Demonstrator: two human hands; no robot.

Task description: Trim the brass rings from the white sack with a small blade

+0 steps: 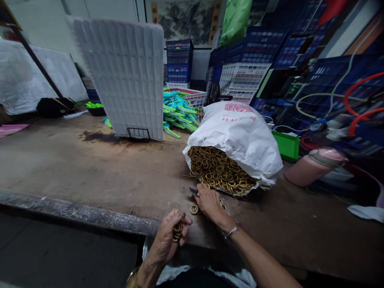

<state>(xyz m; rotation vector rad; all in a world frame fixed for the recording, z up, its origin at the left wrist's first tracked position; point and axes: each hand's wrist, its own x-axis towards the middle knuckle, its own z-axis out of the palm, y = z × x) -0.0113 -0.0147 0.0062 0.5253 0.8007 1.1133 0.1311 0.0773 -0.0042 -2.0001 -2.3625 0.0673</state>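
Observation:
A white sack [240, 136] lies on its side on the brown table [105, 172], its mouth spilling several brass rings [220, 170]. My left hand [169, 240] is curled at the table's front edge, closed on a small stack of brass rings [177, 232]. My right hand [210, 204], with a bracelet at the wrist, rests palm down on the table just in front of the sack's mouth, fingers bent over loose rings. One ring [194, 209] lies beside it. What the right fingers grip is hidden.
A white padded panel [126, 76] stands upright at the table's middle back. Green and blue items [178, 114] are piled behind it. A pink bottle [312, 166] and green box [286, 146] lie right. Blue and white crates [246, 60] stack behind.

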